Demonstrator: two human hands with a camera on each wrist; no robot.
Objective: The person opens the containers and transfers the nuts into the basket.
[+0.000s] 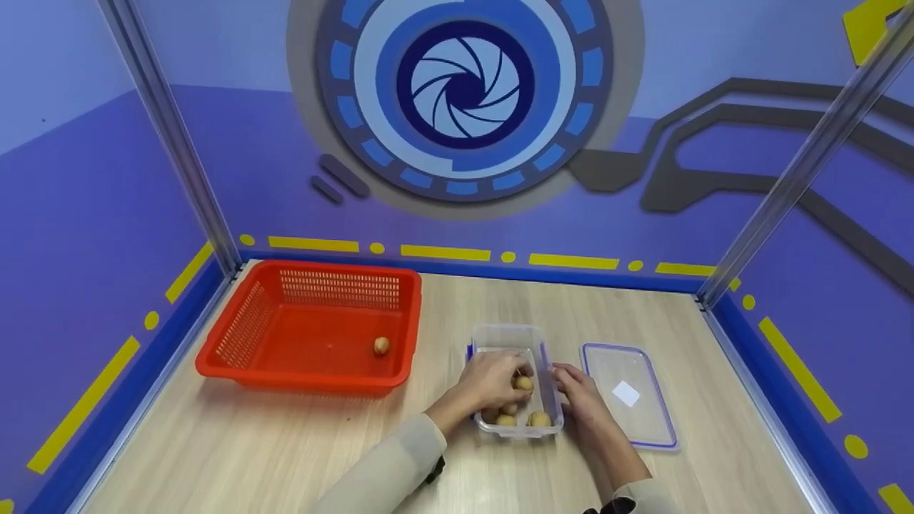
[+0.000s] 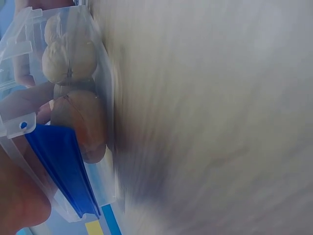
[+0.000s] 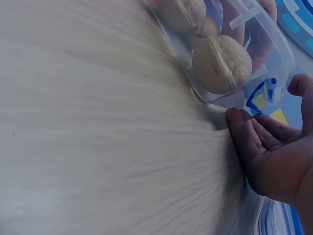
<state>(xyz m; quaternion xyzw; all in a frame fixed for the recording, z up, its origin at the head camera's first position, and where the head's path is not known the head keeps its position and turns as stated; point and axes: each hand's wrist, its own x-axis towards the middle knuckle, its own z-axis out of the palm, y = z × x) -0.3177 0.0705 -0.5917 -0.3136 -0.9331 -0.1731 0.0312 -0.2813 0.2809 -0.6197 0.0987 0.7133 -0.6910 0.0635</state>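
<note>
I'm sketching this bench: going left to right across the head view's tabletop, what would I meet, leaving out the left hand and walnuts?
Basket → box → right hand → lid.

The head view looks forward and down from above the pale wood-grain table (image 1: 557, 303), far enough back to take in the red rectangular plastic basket (image 1: 307, 382) and the blue-and-purple printed wall (image 1: 243, 143). The 2 wrist views sit low and close, turned sideways, with tabletop filling much of each: the left faces the side of the clear rectangular plastic box (image 1: 508, 334) bearing a blue plastic clip (image 2: 63, 166); the right looks from the opposite side. All 3 share the box and some round tan walnuts (image 1: 540, 419).
</note>
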